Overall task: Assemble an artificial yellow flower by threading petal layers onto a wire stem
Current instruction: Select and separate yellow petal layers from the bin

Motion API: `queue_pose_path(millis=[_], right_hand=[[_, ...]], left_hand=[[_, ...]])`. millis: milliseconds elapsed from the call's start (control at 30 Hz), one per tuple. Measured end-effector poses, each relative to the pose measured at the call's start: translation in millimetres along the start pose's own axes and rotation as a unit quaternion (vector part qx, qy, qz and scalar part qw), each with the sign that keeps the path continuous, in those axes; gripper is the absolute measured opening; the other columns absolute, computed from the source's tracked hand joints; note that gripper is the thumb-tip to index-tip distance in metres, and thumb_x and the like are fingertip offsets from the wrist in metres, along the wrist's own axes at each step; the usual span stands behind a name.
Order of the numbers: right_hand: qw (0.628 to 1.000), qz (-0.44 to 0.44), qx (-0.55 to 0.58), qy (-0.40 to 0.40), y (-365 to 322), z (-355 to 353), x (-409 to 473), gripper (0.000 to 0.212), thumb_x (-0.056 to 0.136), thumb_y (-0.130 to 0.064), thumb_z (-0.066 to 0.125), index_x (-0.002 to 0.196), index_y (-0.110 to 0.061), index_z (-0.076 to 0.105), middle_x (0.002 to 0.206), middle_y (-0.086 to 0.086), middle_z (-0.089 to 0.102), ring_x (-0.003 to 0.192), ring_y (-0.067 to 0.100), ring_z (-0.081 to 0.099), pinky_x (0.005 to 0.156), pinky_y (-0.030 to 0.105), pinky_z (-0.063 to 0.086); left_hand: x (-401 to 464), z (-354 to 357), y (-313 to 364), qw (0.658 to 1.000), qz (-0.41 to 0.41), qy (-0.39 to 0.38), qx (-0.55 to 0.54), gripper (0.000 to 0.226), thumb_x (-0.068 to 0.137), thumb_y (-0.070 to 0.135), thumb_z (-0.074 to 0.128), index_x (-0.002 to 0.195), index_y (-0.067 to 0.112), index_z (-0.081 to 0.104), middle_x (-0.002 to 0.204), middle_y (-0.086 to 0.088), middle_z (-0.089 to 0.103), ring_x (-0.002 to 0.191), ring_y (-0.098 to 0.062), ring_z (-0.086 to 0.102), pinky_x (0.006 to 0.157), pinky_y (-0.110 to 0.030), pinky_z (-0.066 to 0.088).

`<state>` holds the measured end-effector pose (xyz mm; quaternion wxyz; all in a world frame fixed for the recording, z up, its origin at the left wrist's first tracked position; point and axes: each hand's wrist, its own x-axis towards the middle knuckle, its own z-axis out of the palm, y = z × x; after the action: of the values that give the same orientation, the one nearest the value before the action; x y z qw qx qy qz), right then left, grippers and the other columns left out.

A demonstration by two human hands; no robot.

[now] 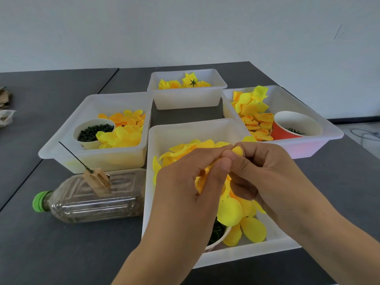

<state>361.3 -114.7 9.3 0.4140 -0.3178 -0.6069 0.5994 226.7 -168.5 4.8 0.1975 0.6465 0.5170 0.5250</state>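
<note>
Surface (339, 182): dark grey. Four bins, e.g. near bin (257, 250): translucent white. Petals (230, 214): bright yellow, some orange in the left bin (92, 155). Bottle cap (39, 201): green. Right cup (287, 132): red outside, white inside. Left cup (90, 144): white, dark green contents.

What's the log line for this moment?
both hands pinch petal layers over near tray | wire stem bare on bottle

Plain craft-assembly workroom, perhaps a small workshop, dark grey table (308, 182) against a bare white wall (185, 27), white plastic sorting bins (115, 159) of yellow fabric petals (121, 136), paper cup (90, 140) of green parts
</note>
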Motion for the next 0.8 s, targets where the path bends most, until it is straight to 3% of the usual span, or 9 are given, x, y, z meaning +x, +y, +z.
queue_pose_path(millis=[67, 167, 200, 300, 400, 500, 633, 733, 800], right_hand=[[1.000, -0.009, -0.014, 0.009, 2.2, -1.1, 1.5, 0.025, 0.071, -0.042, 0.065, 0.060, -0.020, 0.069, 0.049, -0.002, 0.030, 0.042, 0.010, 0.029, 0.041, 0.022, 0.030], [0.999, -0.011, -0.040, 0.016, 6.1, -4.7, 4.1, 0.032, 0.071, -0.046, 0.064, 0.059, -0.017, 0.065, 0.047, -0.004, 0.033, 0.040, 0.009, 0.032, 0.041, 0.021, 0.032], [0.999, -0.007, -0.043, 0.007, 6.9, -5.8, 5.3, 0.036, 0.071, -0.048, 0.065, 0.060, -0.013, 0.064, 0.046, -0.005, 0.033, 0.039, 0.010, 0.032, 0.041, 0.020, 0.032], [0.999, 0.013, -0.026, -0.032, 8.8, -9.4, 11.2, 0.051, 0.069, -0.050, 0.065, 0.075, 0.001, 0.069, 0.048, -0.002, 0.030, 0.041, 0.010, 0.029, 0.041, 0.020, 0.030], [0.998, 0.012, -0.009, -0.060, 8.7, -9.9, 19.8, 0.042, 0.070, -0.045, 0.064, 0.062, -0.005, 0.059, 0.053, 0.002, 0.025, 0.043, 0.009, 0.025, 0.041, 0.019, 0.029], [0.998, -0.003, -0.007, -0.062, 8.3, -17.7, 28.8, 0.050, 0.073, -0.040, 0.065, 0.063, 0.002, 0.041, 0.055, 0.002, 0.024, 0.045, 0.010, 0.027, 0.043, 0.019, 0.032], [0.999, 0.017, -0.042, -0.028, 7.1, -38.1, 43.2, 0.043, 0.073, -0.035, 0.068, 0.082, 0.004, 0.054, 0.070, 0.016, 0.027, 0.052, 0.014, 0.037, 0.045, 0.024, 0.036], [0.991, 0.078, -0.107, -0.010, 9.2, -51.2, 56.6, 0.027, 0.076, -0.034, 0.068, 0.068, -0.011, 0.057, 0.063, 0.009, 0.040, 0.053, 0.017, 0.042, 0.045, 0.024, 0.039], [0.974, 0.119, -0.190, -0.006, 9.3, -53.8, 64.9, 0.037, 0.075, -0.049, 0.065, 0.067, -0.015, 0.053, 0.059, 0.004, 0.050, 0.050, 0.017, 0.044, 0.044, 0.023, 0.040]], left_hand=[[3.2, -1.5, -0.8, 0.998, -0.032, -0.011, -0.045, 0.023, 0.091, 0.037, 0.056, 0.105, 0.035, 0.074, 0.094, 0.023, 0.072, 0.087, 0.002, 0.066, 0.075, -0.014, 0.050], [7.8, -6.7, -5.1, 0.985, -0.108, -0.022, -0.132, 0.015, 0.081, 0.039, 0.067, 0.088, 0.032, 0.078, 0.088, 0.009, 0.076, 0.085, -0.011, 0.071, 0.078, -0.040, 0.059], [9.7, -8.5, -7.1, 0.978, -0.131, -0.026, -0.161, 0.012, 0.078, 0.037, 0.071, 0.084, 0.029, 0.077, 0.085, 0.003, 0.076, 0.082, -0.015, 0.071, 0.077, -0.041, 0.059], [13.1, -10.7, -10.8, 0.958, -0.182, -0.035, -0.220, 0.009, 0.073, 0.031, 0.079, 0.073, 0.023, 0.075, 0.076, -0.008, 0.074, 0.067, -0.015, 0.067, 0.061, -0.027, 0.054], [15.1, -9.1, -14.8, 0.947, -0.205, 0.015, -0.247, 0.015, 0.081, 0.020, 0.070, 0.066, 0.021, 0.071, 0.068, -0.006, 0.071, 0.056, -0.013, 0.065, 0.052, -0.020, 0.051], [21.0, -18.1, -22.9, 0.919, -0.228, 0.115, -0.300, 0.022, 0.089, 0.009, 0.063, 0.069, 0.017, 0.068, 0.070, -0.002, 0.069, 0.061, -0.013, 0.065, 0.054, -0.025, 0.053], [27.8, -48.8, -34.6, 0.882, -0.200, 0.252, -0.344, 0.017, 0.095, 0.011, 0.058, 0.080, 0.017, 0.065, 0.074, 0.005, 0.068, 0.070, -0.007, 0.066, 0.061, -0.023, 0.054], [29.2, -68.5, -42.7, 0.877, -0.176, 0.296, -0.334, 0.014, 0.097, 0.015, 0.056, 0.090, 0.017, 0.067, 0.091, 0.002, 0.074, 0.088, -0.013, 0.070, 0.070, -0.026, 0.058], [28.7, -74.3, -46.1, 0.889, -0.172, 0.300, -0.299, 0.012, 0.097, 0.016, 0.057, 0.091, 0.018, 0.066, 0.094, 0.002, 0.073, 0.089, -0.014, 0.070, 0.068, -0.024, 0.058]])
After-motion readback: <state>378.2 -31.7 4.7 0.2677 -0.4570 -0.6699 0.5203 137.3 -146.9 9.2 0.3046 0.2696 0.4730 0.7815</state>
